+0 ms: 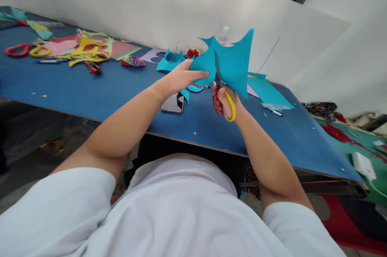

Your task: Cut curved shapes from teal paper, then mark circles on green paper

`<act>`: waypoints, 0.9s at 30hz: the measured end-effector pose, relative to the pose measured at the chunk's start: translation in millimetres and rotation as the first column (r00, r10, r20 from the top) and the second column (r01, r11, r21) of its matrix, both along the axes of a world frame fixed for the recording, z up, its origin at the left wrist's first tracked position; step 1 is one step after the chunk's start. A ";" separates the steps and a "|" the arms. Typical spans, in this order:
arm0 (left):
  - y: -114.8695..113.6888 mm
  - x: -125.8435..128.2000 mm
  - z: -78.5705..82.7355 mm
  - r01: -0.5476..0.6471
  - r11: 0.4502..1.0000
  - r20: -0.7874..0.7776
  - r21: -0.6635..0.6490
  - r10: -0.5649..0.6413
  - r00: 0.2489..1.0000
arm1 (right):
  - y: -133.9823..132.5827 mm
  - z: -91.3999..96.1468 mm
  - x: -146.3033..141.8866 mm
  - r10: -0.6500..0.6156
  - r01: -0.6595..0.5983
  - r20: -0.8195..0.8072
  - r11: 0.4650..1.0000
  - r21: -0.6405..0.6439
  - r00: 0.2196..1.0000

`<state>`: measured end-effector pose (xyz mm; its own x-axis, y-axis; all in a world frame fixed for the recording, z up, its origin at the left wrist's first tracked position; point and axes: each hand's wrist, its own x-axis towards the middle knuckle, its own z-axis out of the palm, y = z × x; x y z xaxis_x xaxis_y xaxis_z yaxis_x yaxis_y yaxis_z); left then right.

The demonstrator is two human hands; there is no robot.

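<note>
My left hand (pixel 184 74) pinches the left part of a sheet of turquoise paper (pixel 234 63), thumb on the near face and fingers behind. A drawn circle shows on the paper's right part, and its top edge is cut into curves and points. My right hand (pixel 223 99) is closed round scissors (pixel 230 109) with one yellow and one red handle loop. Their blades point upward and lie across the paper, left of the drawn circle. Below the paper, turquoise discs (pixel 196 88) lie partly hidden on the table. A phone (pixel 173 103) rests under my left wrist.
On the blue table (pixel 127 91), coloured paper scraps (pixel 90 47), a second pair of scissors (pixel 28 50) and a red stapler-like tool (pixel 92 67) lie left. Turquoise paper (pixel 270 91) and pens (pixel 275 112) lie right. A clear bottle (pixel 223 36) stands behind, by the wall.
</note>
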<state>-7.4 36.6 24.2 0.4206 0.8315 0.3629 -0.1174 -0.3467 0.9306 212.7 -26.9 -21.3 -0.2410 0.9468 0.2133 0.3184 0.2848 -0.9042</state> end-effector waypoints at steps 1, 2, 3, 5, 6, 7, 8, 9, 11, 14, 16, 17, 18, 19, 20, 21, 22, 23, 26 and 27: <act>-0.3 1.6 -1.2 0.002 1.000 0.007 0.014 -0.002 1.000 | -1.8 2.0 -1.1 0.005 -0.006 -0.030 1.000 -0.016 1.000; -0.7 3.3 -2.4 -0.001 1.000 0.014 0.027 0.001 1.000 | -3.1 3.6 -2.2 0.005 -0.007 -0.057 1.000 -0.030 0.998; -1.4 5.1 -3.6 -0.006 0.999 0.019 0.034 0.006 1.000 | -4.0 5.0 -3.1 0.003 -0.006 -0.073 0.999 -0.040 0.997; -3.1 8.4 -5.6 -0.012 0.999 0.018 0.030 0.011 1.000 | -4.7 6.6 -4.3 -0.010 0.007 -0.071 0.999 -0.046 0.997; -4.1 9.8 -6.3 -0.014 1.000 0.018 0.022 0.014 1.000 | -4.6 7.0 -4.6 -0.016 0.014 -0.063 0.999 -0.043 0.998; -4.9 11.0 -6.8 -0.017 1.000 0.019 0.010 0.016 1.000 | -4.4 7.0 -4.6 -0.022 0.020 -0.052 0.999 -0.038 0.998; -5.4 12.0 -7.3 -0.020 1.000 0.022 -0.003 0.020 1.000 | -4.0 6.8 -4.5 -0.028 0.027 -0.041 0.999 -0.028 0.999; -5.7 12.8 -7.6 -0.023 1.000 0.023 -0.016 0.024 0.999 | -3.5 6.3 -4.2 -0.036 0.036 -0.028 0.999 -0.015 0.999; -5.5 13.9 -8.2 -0.029 0.999 0.016 -0.043 0.030 0.999 | -2.2 4.6 -3.4 -0.051 0.051 -0.004 0.999 0.016 0.999; -4.7 14.4 -8.1 -0.025 0.998 0.000 -0.066 0.025 1.000 | -0.3 2.0 -2.3 -0.058 0.057 0.014 0.997 0.044 0.998; -5.6 14.1 -6.6 -0.016 0.997 -0.004 -0.071 0.016 1.000 | 0.7 1.0 -1.8 -0.057 0.056 0.011 0.998 0.042 0.998; -6.7 13.9 -5.3 -0.012 0.997 -0.006 -0.074 0.011 1.000 | 1.1 0.7 -1.5 -0.056 0.055 0.008 0.998 0.042 0.998; -8.2 13.5 -3.6 -0.007 0.997 -0.011 -0.078 0.006 1.000 | 1.4 0.6 -1.1 -0.052 0.052 0.007 0.998 0.045 0.999; -9.8 12.9 -1.8 -0.002 0.997 -0.018 -0.082 0.001 1.000 | 1.7 0.6 -0.7 -0.047 0.046 0.009 0.998 0.049 0.999; -11.6 12.3 0.3 0.003 0.996 -0.026 -0.088 -0.005 1.000 | 2.0 0.7 -0.2 -0.041 0.040 0.015 0.998 0.055 0.999; -13.3 11.6 2.3 0.004 0.996 -0.034 -0.093 -0.008 0.999 | 2.2 0.9 0.3 -0.036 0.035 0.022 0.997 0.062 0.999; -14.8 10.8 4.3 0.001 0.995 -0.043 -0.097 -0.006 0.999 | 2.4 1.1 0.7 -0.033 0.031 0.031 0.997 0.068 0.999; -16.1 9.9 6.1 -0.007 0.995 -0.052 -0.101 0.001 0.999 | 2.5 1.4 1.1 -0.031 0.028 0.041 0.997 0.076 0.999; -18.2 7.5 9.9 -0.032 0.994 -0.080 -0.105 0.023 0.997 | 2.4 1.8 1.5 -0.029 0.023 0.063 0.995 0.094 0.998; -18.4 6.8 10.6 -0.031 0.994 -0.086 -0.101 0.023 0.996 | 2.3 1.8 1.5 -0.029 0.022 0.068 0.995 0.096 0.997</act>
<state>-0.6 18.2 34.8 0.4231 0.8738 0.2397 -0.0287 -0.2515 0.9674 214.2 -24.6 -19.5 -0.2345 0.9289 0.2868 0.3872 0.3598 -0.8489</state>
